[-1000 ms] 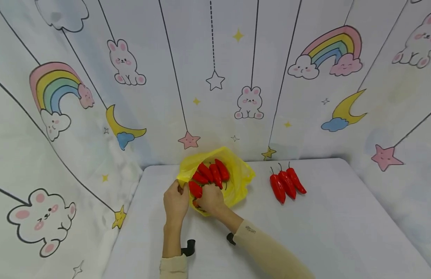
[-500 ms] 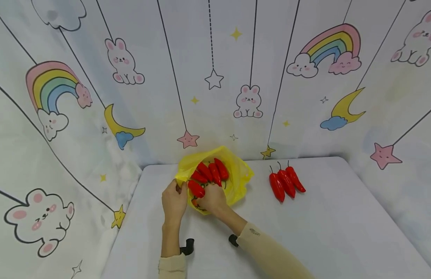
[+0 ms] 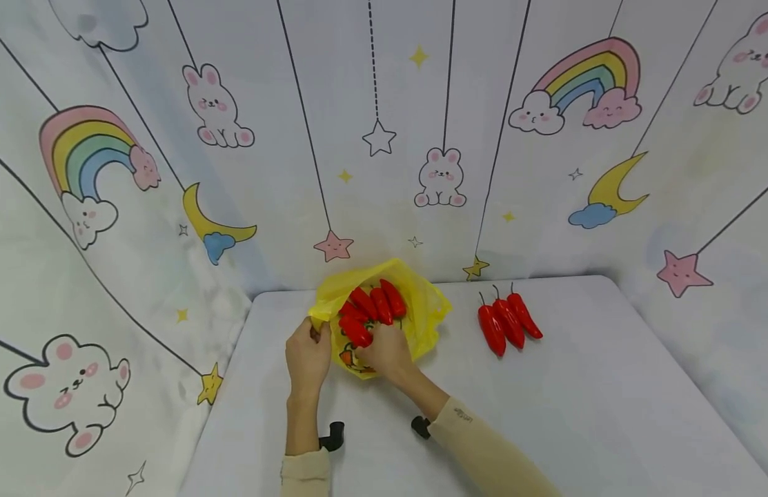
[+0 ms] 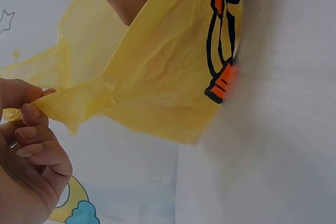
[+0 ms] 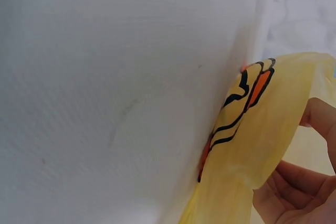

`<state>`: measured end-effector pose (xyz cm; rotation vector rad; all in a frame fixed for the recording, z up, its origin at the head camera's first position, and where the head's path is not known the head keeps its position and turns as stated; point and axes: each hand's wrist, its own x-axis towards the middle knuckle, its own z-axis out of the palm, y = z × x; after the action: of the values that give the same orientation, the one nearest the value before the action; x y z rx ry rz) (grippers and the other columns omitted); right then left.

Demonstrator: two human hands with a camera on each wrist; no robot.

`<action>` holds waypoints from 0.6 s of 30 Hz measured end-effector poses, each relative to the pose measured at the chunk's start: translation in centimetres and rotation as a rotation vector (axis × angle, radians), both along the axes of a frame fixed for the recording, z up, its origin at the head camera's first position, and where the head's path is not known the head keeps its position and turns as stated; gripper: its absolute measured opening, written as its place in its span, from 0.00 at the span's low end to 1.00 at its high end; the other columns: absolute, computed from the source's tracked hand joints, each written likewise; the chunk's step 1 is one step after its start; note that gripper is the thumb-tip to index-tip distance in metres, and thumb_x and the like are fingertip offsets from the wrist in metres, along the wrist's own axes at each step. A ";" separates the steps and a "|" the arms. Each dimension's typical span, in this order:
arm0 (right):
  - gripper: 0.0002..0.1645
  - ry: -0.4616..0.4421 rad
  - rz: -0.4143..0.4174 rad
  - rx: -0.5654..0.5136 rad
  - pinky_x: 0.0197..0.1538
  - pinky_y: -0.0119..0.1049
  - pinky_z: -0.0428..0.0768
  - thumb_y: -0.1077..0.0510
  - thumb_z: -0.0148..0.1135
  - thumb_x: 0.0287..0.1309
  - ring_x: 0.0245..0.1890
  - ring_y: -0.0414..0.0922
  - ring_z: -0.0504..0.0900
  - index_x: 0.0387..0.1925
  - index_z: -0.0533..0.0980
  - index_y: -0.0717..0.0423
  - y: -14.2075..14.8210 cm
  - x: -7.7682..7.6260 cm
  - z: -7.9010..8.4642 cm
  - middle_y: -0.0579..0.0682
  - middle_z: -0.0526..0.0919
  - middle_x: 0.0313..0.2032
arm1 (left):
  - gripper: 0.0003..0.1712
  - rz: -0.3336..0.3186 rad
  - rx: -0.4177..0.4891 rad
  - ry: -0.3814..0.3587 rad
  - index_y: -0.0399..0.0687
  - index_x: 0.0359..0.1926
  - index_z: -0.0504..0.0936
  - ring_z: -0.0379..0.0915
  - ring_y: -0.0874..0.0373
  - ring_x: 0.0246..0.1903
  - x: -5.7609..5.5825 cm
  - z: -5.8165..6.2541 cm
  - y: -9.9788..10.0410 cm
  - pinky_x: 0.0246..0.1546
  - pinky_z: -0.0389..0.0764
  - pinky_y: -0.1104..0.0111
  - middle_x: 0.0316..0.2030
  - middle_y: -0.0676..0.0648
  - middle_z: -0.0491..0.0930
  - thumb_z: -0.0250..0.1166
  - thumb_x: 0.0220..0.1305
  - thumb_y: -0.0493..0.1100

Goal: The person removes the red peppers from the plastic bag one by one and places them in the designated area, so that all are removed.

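Observation:
A yellow plastic bag [image 3: 428, 310] with black-and-orange print lies open towards me at the back of the table. My left hand [image 3: 309, 355] pinches its rim at the left; thumb and fingertips grip the thin film [image 4: 79, 100] in the left wrist view. Inside the mouth, my right hand [image 3: 390, 353] holds a red chili pepper [image 3: 356, 332] at its lower right end, though the contact is partly hidden. Several more red chili peppers [image 3: 381, 304] lie deeper in the bag. The right wrist view has the curled right-hand fingers [image 5: 302, 190] behind the bag's edge, with no pepper visible.
Three red chili peppers [image 3: 508, 321] lie side by side on the white table [image 3: 576, 400], right of the bag. A cloth backdrop [image 3: 284, 159] with rabbits, stars and rainbows rises behind the table. Small black devices [image 3: 337, 436] sit at both wrists.
My right hand has shifted slightly right inside the bag, and the chili pepper beside it has turned and moved right too. My left hand keeps its pinch on the rim.

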<state>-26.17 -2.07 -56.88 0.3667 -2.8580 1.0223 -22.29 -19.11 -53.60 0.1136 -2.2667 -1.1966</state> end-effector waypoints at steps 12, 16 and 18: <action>0.18 -0.013 -0.040 -0.105 0.23 0.30 0.78 0.53 0.76 0.52 0.17 0.38 0.75 0.18 0.75 0.52 1.5 0.8 1.1 0.41 0.72 0.13 | 0.12 0.016 -0.014 -0.022 0.42 0.29 0.76 0.62 0.57 0.18 0.0 0.3 -0.1 0.18 0.63 0.68 0.19 0.49 0.67 0.64 0.72 0.38; 0.16 -0.010 -0.051 -0.109 0.25 0.29 0.79 0.52 0.77 0.52 0.19 0.38 0.77 0.21 0.77 0.51 1.6 1.1 1.5 0.40 0.76 0.15 | 0.12 0.011 -0.018 -0.033 0.42 0.30 0.77 0.62 0.57 0.18 0.0 0.3 0.0 0.18 0.63 0.69 0.19 0.49 0.67 0.64 0.73 0.39; 0.15 -0.019 -0.062 -0.106 0.25 0.30 0.78 0.52 0.78 0.52 0.19 0.39 0.77 0.23 0.78 0.52 1.7 1.3 1.6 0.41 0.76 0.16 | 0.11 0.007 -0.013 -0.034 0.41 0.30 0.77 0.62 0.56 0.18 0.0 0.2 0.0 0.18 0.63 0.69 0.19 0.49 0.67 0.64 0.73 0.39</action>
<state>-24.85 -0.40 -55.23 0.2595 -2.7977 1.1660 -22.30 -19.10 -53.35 0.1379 -2.3010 -1.1844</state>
